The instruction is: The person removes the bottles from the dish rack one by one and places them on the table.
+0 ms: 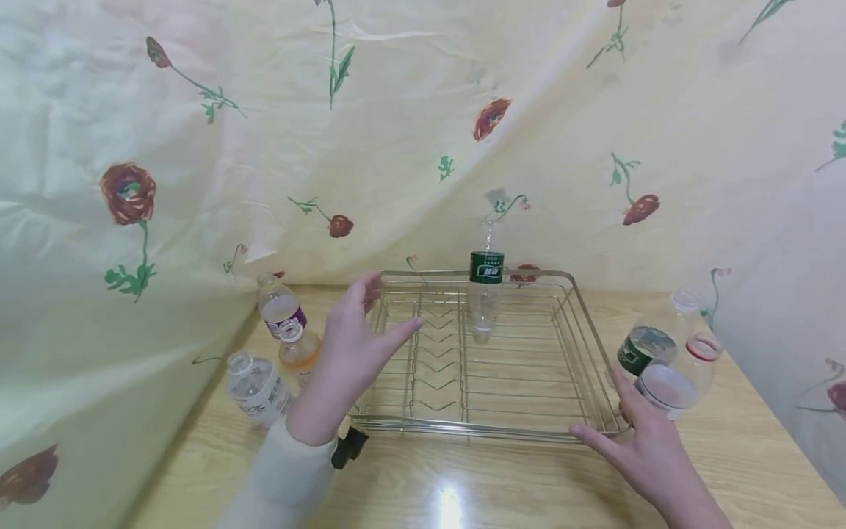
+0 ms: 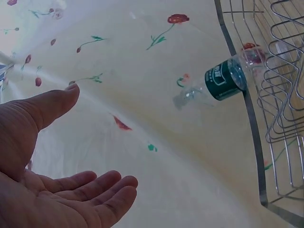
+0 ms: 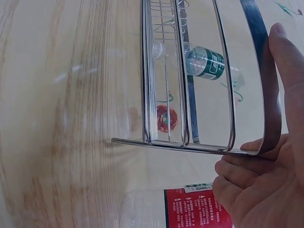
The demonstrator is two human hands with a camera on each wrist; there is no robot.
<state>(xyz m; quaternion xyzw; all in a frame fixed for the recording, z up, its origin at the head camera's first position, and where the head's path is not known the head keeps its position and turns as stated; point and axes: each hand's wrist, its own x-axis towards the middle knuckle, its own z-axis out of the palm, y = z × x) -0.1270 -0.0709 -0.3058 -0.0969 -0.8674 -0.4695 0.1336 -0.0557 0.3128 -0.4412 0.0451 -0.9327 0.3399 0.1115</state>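
Observation:
My left hand [image 1: 346,349] is held over the left side of a wire dish rack [image 1: 502,427], thumb and fingers spread wide. Nothing lies between them in the left wrist view, where the palm [image 2: 61,199] faces up. At the rack's near right corner, my right hand [image 1: 644,448] has its thumb and fingers on either side of the frame. The right wrist view shows its fingers [image 3: 247,173] touching the outside of that corner, with the thumb extended along the rim. A clear plastic bottle with a green label [image 1: 487,268] stands in the rack near the back rim.
Left of the rack stand a purple-labelled bottle [image 1: 280,308], an orange-banded bottle [image 1: 300,353] and a clear bottle with white print [image 1: 258,389]. To the right are a green-labelled bottle [image 1: 648,345] and a bottle with a red neck ring [image 1: 681,378]. Flowered cloth [image 1: 410,169] hangs behind the table.

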